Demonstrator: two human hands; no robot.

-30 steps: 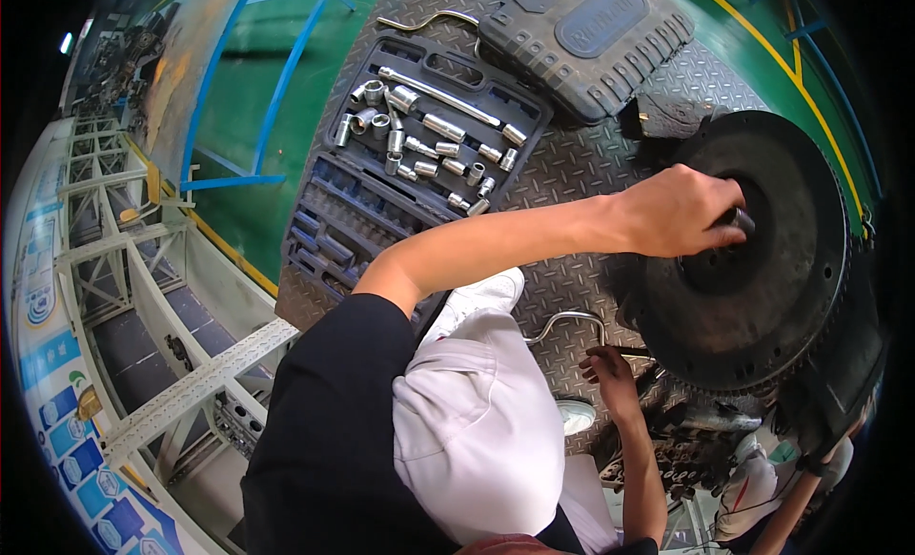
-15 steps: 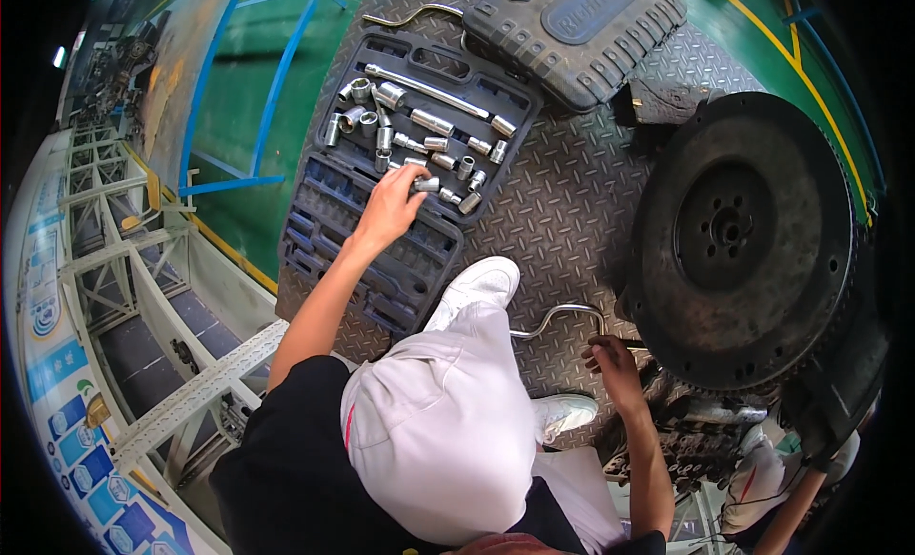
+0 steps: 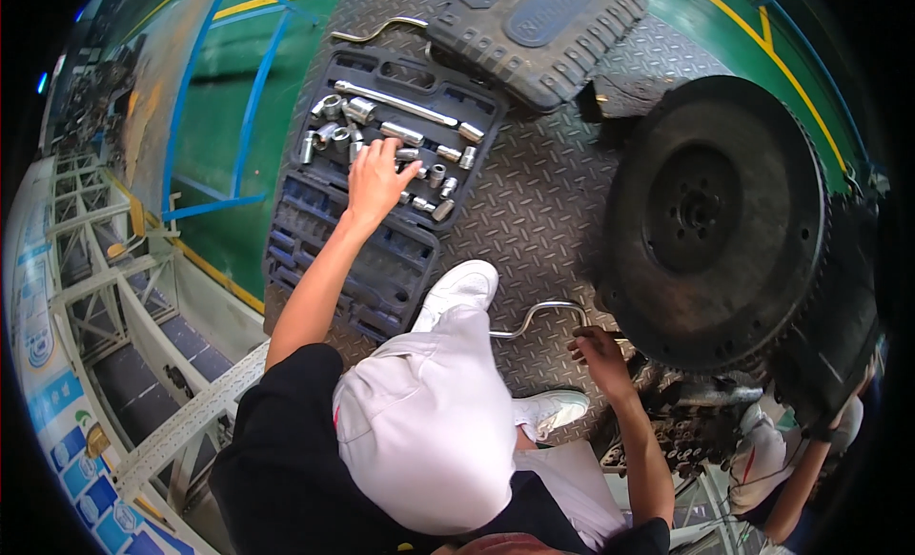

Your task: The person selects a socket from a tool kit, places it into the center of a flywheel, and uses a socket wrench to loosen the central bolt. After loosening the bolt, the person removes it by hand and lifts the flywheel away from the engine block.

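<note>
My left hand (image 3: 376, 181) reaches over an open dark tool case (image 3: 349, 212), fingers and thumb apart. A short chrome socket (image 3: 408, 154) lies between the fingertips and the thumb, apparently not gripped. Several sockets lie loose around the hand, with a long extension bar (image 3: 400, 105) above them. My right hand (image 3: 602, 358) is low at the right, its fingers loosely bent and apart. Beside it, a bent chrome crank-shaped rod (image 3: 541, 309) passes close to the fingers. Contact with the rod is unclear.
A large dark flywheel (image 3: 705, 221) stands right of my right hand. A closed tool case (image 3: 543, 40) lies at the far side on the tread-plate floor (image 3: 519, 202). My white shoes (image 3: 459, 286) are near the open case. Another person's forearm (image 3: 796, 493) shows at lower right.
My left hand has let go of a socket and shifted over the tray, its fingers spreading. The view has shifted slightly. My right hand holds its place beside the bent rod.
</note>
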